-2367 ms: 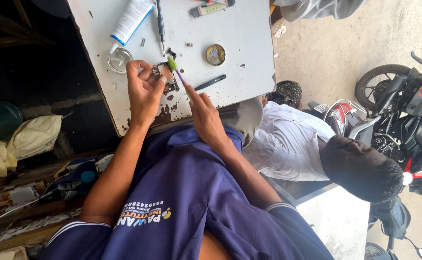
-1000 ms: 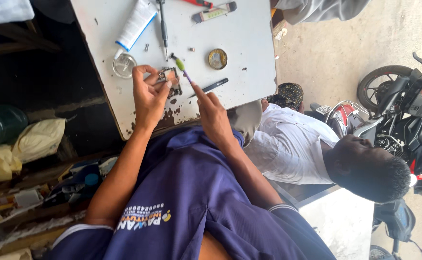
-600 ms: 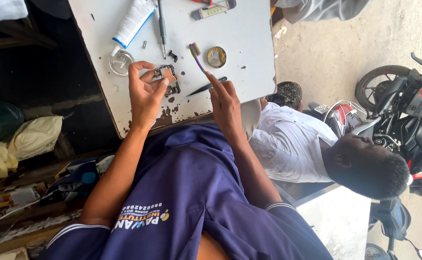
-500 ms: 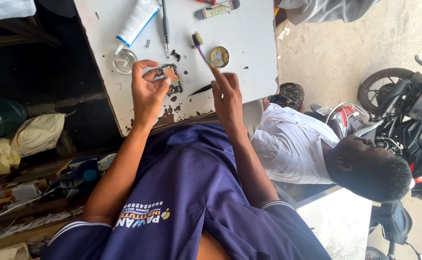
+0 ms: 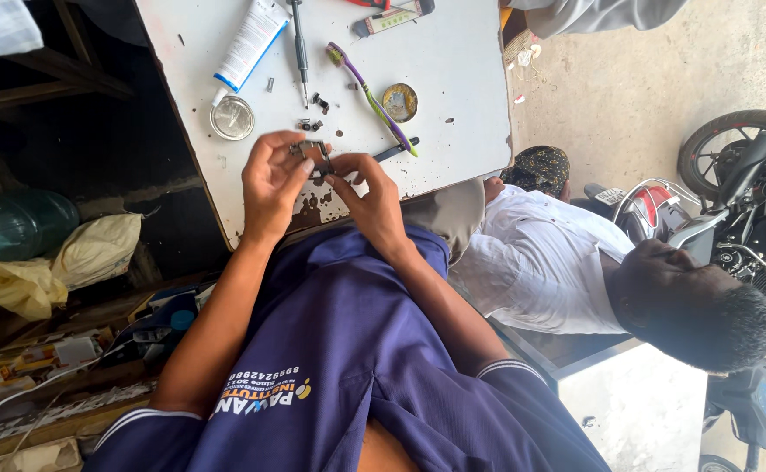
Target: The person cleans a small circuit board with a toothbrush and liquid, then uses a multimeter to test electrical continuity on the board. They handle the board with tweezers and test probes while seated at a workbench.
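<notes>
Both hands meet over the near edge of a white worktable (image 5: 453, 70) and pinch 1 small dark metal part (image 5: 313, 157) between them. The left hand (image 5: 273, 183) curls around the part from 1 side, fingertips closed on it, while the right hand (image 5: 370, 197) grips its other side with thumb and forefinger; what kind of part it is cannot be told. It sits just above the chipped table edge, not resting on the surface. Just beyond the hands lie a purple and green toothbrush (image 5: 370, 92), set down diagonally, a small round tin (image 5: 399, 102) beside its handle, and a black pen (image 5: 394, 150) near the right hand. Further along the table are a round metal lid (image 5: 232, 118), a white tube (image 5: 250, 39), a screwdriver (image 5: 300, 48) and a few loose small screws (image 5: 317, 103). To the right, another person in a white shirt (image 5: 540, 262) is near a parked motorcycle (image 5: 750, 192).
</notes>
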